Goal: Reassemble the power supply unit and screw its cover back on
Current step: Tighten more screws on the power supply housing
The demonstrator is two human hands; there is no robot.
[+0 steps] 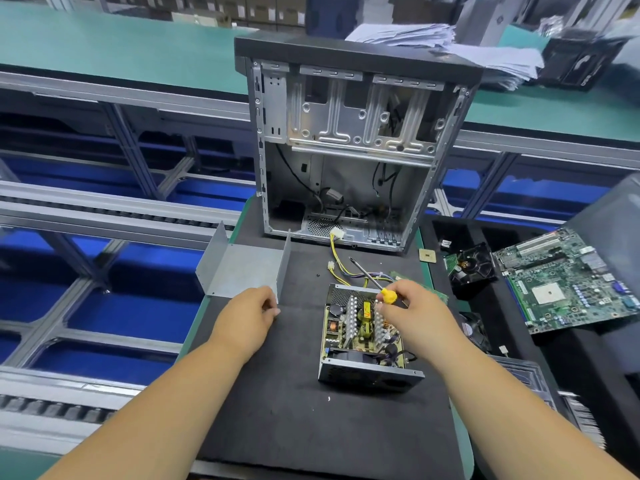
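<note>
Yellow marks the handle of the screwdriver (377, 285), pinched in the fingers of the right hand (412, 311) just above the open power supply (363, 336), its shaft pointing away toward the computer case (349, 143); the tool seems kept ready for the cover screws. The left hand (247, 315) has its fingers curled at the near edge of the grey metal cover (242, 270), apparently taking hold to bring it over; whether that grip is fully closed I cannot tell. The power supply sits uncovered on the black mat (294, 410), wires trailing toward the case. The surface also carries a motherboard (568, 282) and a fan (472, 266) to the right, with green benches (104, 46) and stacked papers (485, 53) behind.
</note>
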